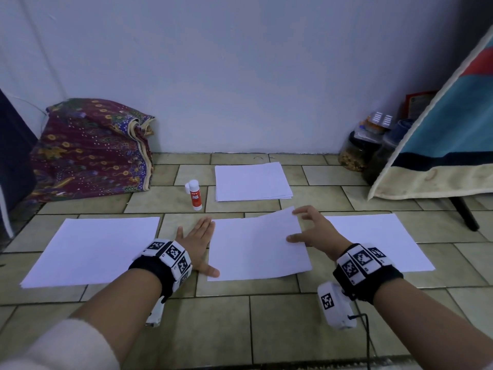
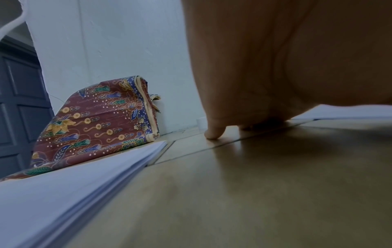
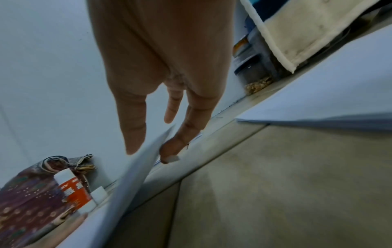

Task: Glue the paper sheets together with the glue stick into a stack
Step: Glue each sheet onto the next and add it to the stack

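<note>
A white top sheet [image 1: 256,249] lies askew on the middle paper on the tiled floor, its right edge raised. My right hand [image 1: 298,225] pinches that edge, thumb on top and a finger beneath; in the right wrist view the sheet [image 3: 137,167] runs between them. My left hand [image 1: 200,236] lies flat on the floor by the sheet's left edge, fingers straight, thumb touching the paper. More paper lies to the left [image 1: 93,249], to the right [image 1: 378,241], and as a stack [image 1: 252,182] by the wall. An orange-and-white glue stick [image 1: 194,196] stands left of that stack, a white cap beside it.
A patterned cloth bundle [image 1: 90,150] leans in the back left corner. Jars [image 1: 360,148] stand at the back right, beside a hanging blue and cream blanket [image 1: 440,145] and a black leg [image 1: 464,214]. The wall closes the far side.
</note>
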